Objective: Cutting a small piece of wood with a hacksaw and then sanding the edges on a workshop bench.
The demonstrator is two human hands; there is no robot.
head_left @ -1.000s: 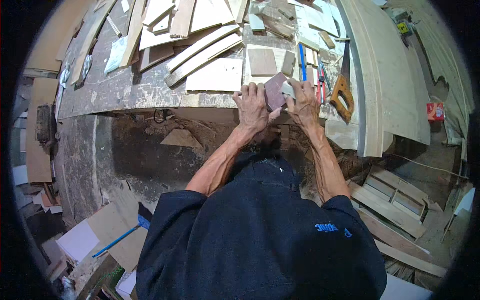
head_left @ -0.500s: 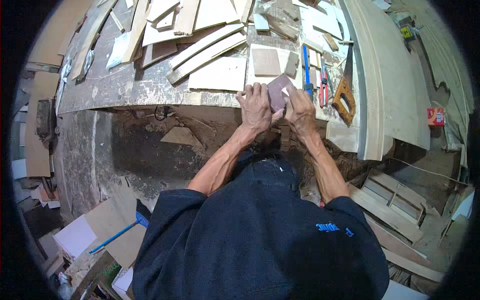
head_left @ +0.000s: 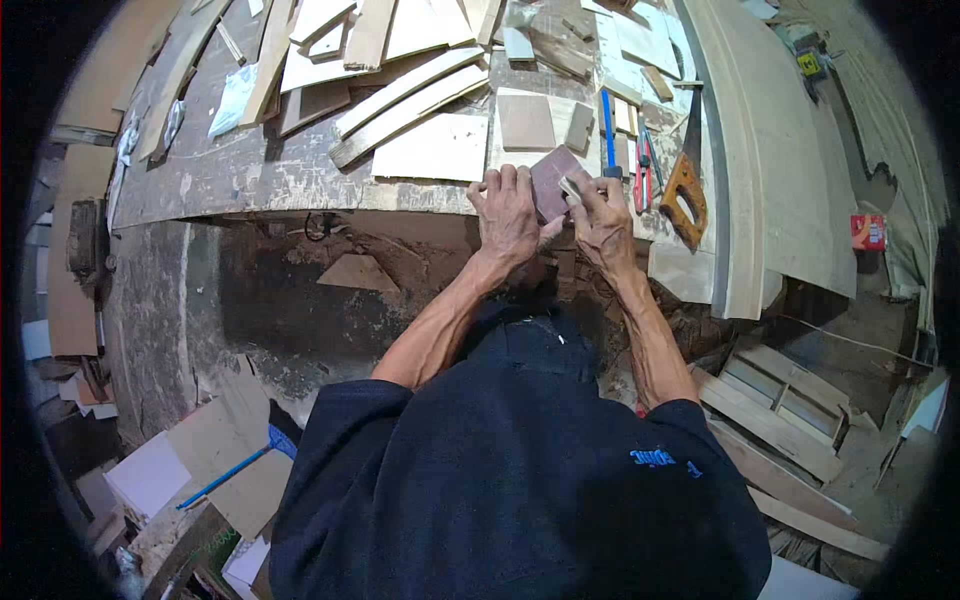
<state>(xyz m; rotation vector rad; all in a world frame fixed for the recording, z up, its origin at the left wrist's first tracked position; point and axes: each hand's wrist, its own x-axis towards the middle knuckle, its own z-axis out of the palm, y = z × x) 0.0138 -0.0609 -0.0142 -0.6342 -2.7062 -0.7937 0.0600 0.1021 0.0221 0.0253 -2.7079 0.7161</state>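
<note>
My left hand (head_left: 508,212) lies at the front edge of the workbench (head_left: 260,175), fingers on the left side of a reddish-brown sheet (head_left: 553,182), which looks like sandpaper. My right hand (head_left: 602,218) is closed on a small pale block (head_left: 571,190) that presses on the sheet's right part. Both hands touch each other over the bench edge.
Pale wood strips and boards (head_left: 405,95) cover the bench. A square brown panel (head_left: 526,122), a blue-handled tool (head_left: 607,135), red pliers (head_left: 641,180) and a hand saw (head_left: 686,180) lie right of my hands. Scrap boards (head_left: 780,410) and a blue-handled brush (head_left: 240,470) lie on the floor.
The hands stay on the sheet at the bench edge. The view has shifted slightly; the small block sits a little differently on the sheet.
</note>
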